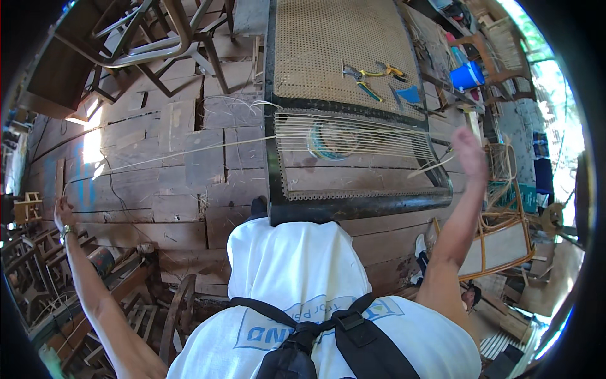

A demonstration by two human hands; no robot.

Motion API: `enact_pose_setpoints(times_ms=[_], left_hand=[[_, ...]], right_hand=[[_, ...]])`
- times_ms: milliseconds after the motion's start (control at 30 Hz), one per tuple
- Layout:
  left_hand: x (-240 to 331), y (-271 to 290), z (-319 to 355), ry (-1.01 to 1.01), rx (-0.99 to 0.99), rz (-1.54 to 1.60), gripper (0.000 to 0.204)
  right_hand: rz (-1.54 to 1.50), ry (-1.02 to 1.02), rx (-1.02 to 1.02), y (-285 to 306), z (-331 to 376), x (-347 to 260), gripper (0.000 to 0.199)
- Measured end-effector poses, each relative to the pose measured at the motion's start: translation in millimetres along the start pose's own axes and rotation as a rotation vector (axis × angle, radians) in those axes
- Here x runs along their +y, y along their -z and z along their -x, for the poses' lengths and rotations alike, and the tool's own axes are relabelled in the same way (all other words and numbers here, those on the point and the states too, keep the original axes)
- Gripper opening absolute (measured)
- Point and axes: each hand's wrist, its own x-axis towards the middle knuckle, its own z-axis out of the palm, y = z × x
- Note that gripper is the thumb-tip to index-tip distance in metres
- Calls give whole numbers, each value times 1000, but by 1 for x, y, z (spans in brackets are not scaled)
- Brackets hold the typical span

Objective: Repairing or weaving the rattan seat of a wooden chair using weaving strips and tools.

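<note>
A dark wooden frame lies in front of me, with rows of light cane strands stretched across its near opening. Small holes line the opening's edges. My left hand reaches far out to the left, its fingers closed at the end of a long cane strand that runs taut from the frame's left rail. On the other side, my right hand is raised beside the frame's right rail, smeared by motion; what its fingers do is unclear. A loose strand end sticks out near that rail.
Woven cane mesh fills the frame's far part, carrying yellow-handled pliers and a blue scrap. Under the strands sits a round basin. Chair frames stand far left; a blue bucket and a cane chair are at right.
</note>
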Motion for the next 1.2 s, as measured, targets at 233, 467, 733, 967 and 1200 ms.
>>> enact_pose_setpoints(times_ms=[233, 467, 733, 967, 1200], left_hand=[[247, -62, 49, -560, 136, 142, 33], [554, -82, 264, -1414, 16, -25, 28], [592, -102, 361, -1224, -212, 286, 19], [521, -141, 368, -844, -264, 227, 13], [475, -170, 362, -671, -173, 17, 14]], right_hand=[[891, -374, -617, -128, -6, 49, 26], [-25, 724, -256, -241, -3, -141, 61], [-102, 375, -441, -188, 15, -107, 22], [-62, 372, -203, -73, 2, -33, 14], [-111, 441, -43, -38, -6, -24, 14]])
